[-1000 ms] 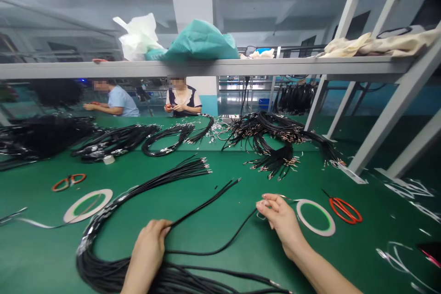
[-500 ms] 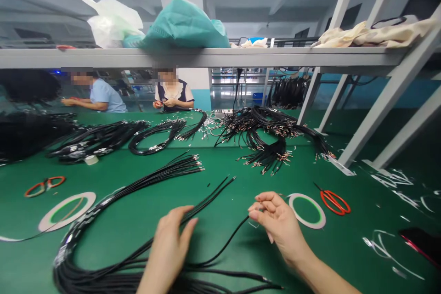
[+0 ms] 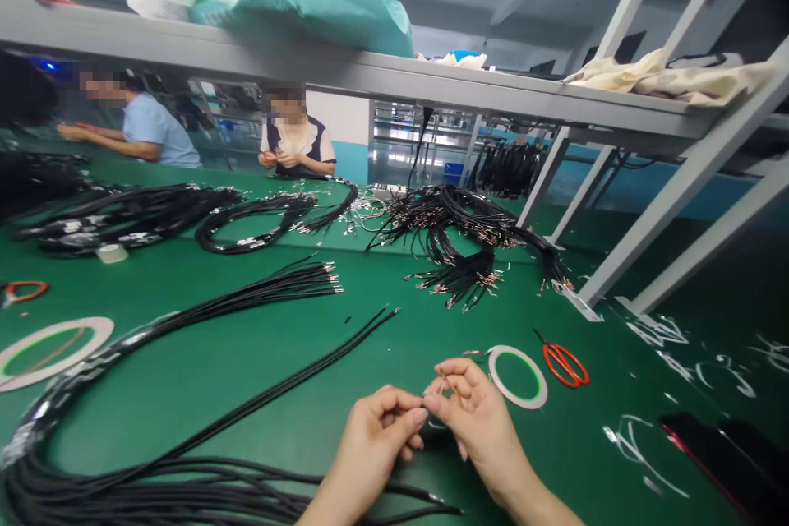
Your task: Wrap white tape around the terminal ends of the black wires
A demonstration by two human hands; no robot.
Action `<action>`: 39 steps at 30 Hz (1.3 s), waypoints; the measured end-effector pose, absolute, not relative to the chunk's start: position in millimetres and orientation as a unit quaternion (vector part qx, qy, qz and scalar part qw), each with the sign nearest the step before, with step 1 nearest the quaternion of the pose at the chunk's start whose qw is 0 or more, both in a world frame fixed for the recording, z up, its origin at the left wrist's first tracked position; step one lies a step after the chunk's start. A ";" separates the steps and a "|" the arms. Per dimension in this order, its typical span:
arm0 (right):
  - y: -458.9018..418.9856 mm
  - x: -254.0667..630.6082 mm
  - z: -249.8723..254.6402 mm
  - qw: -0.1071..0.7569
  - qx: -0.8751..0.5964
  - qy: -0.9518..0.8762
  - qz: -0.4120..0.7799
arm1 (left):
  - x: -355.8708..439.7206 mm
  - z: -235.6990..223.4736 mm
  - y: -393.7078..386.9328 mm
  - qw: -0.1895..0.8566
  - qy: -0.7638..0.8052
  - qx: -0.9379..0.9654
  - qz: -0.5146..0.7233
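A long bundle of black cables (image 3: pixel 203 319) curves over the green table, with metal-tipped ends at its top. My left hand (image 3: pixel 377 437) is closed, thumb and index finger pinched at the end of one black cable, most of which is hidden behind the hand. Fingertips nearly touching it, my right hand (image 3: pixel 481 427) pinches that same cable end. A thin pale strand shows among its fingers, too small to name. Two or three loose cables (image 3: pixel 296 378) lie left of my hands, and more cables (image 3: pixel 246 472) run beneath my left wrist.
A tape roll (image 3: pixel 542 390) and red-handled scissors (image 3: pixel 565 366) lie right of my hands. Another tape roll (image 3: pixel 102 337) lies left. Cable piles (image 3: pixel 456 263) stand further back, under a grey shelf (image 3: pixel 431 86). Pale scraps and a dark phone-like object (image 3: pixel 708 452) lie right. Two people sit opposite.
My left hand has left the loose cables and moved right, closing beside my right hand at the cable end. My right hand keeps its pinch. The view has shifted and tilted.
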State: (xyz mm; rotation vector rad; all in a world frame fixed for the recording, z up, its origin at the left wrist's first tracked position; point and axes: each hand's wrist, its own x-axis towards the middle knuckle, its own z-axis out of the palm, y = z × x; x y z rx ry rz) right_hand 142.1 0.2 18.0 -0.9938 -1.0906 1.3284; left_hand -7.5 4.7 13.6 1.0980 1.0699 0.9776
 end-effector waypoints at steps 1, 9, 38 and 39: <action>-0.9 141.7 15.2 0.545 -0.425 -0.458 0.559 | -6.6 14.0 4.5 0.622 0.463 0.469 0.422; -12.4 135.8 1.6 0.532 -0.471 -0.482 0.512 | -6.5 21.4 3.1 0.628 0.441 0.403 0.499; -19.7 144.2 25.0 0.546 -0.523 -0.463 0.463 | -2.5 18.5 -3.4 0.570 0.477 0.460 0.486; -21.2 142.6 24.2 0.542 -0.517 -0.469 0.468 | -2.0 19.3 -2.8 0.580 0.471 0.444 0.495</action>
